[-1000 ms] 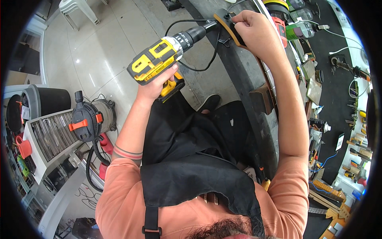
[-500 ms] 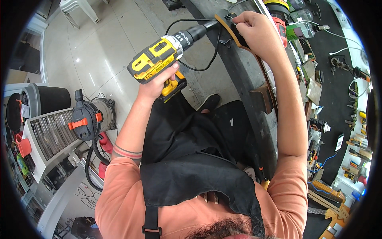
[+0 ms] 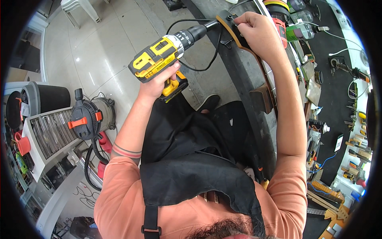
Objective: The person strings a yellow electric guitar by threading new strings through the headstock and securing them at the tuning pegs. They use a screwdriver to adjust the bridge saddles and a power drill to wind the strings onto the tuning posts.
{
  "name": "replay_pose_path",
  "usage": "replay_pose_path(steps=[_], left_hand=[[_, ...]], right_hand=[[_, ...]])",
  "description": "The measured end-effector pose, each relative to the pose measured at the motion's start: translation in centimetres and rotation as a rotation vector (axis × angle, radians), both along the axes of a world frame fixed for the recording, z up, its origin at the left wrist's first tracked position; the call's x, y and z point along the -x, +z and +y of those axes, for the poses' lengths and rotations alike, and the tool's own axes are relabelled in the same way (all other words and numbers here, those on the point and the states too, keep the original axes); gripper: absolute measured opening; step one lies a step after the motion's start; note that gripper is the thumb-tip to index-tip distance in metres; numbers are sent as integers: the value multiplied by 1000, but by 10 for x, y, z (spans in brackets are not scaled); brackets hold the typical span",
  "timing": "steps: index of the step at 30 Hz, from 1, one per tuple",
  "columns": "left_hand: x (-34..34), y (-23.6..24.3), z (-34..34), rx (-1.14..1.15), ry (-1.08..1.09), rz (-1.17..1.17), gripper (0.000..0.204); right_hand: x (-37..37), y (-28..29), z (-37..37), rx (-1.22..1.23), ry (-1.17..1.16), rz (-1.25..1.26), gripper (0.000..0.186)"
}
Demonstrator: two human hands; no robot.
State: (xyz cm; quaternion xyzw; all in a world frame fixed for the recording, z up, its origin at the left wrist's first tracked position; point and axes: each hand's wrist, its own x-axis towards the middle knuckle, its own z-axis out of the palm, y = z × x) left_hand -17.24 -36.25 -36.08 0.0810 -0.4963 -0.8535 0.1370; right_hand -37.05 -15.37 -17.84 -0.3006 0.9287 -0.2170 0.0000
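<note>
My left hand [image 3: 159,81] is closed round the handle of a yellow and black cordless drill [image 3: 155,57]. The drill tilts up to the right, and its dark nose meets the edge of a guitar headstock [image 3: 227,27] on the bench. At the headstock's face, beside a small black tuner [image 3: 229,18], my right hand [image 3: 256,36] has its fingers curled in a pinch. What they grip is hidden. The guitar neck [image 3: 264,71] runs back beneath my right forearm. A small dark winged piece [image 3: 227,44] lies beside the headstock.
The dark bench [image 3: 238,69] curves along my right, with a brown wooden block [image 3: 261,99] by the neck. A black cable [image 3: 203,68] loops below the drill's nose. Left on the floor stands a shop vacuum [image 3: 85,119]. Bottles [image 3: 300,31] and tools crowd the far right.
The drill and my left hand have shifted very slightly right. The markings on the drill's collar look turned. My right hand stays at the headstock, moved barely at all.
</note>
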Motion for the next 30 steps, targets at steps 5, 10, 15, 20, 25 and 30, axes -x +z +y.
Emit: replay_pose_path(steps=[5,10,15,20,25,30], left_hand=[[1,-1,3,5,23,6,16],[-1,0,1,9,-5,-4,17],[-3,-3,-2,41,-10,11,19],[-7,3,-1,77,6,-14,24],[-10,7,0,46,13,17,25],[-10,1,-5,77,0,29,27]], right_hand=[[-1,2,0,-4,0,2,35],[0,0,2,-34,6,49,35],[0,1,1,-33,20,36,34],[0,-2,3,-43,40,73,33],[-3,1,0,-44,53,51,33],[-1,3,1,-36,53,26,33]])
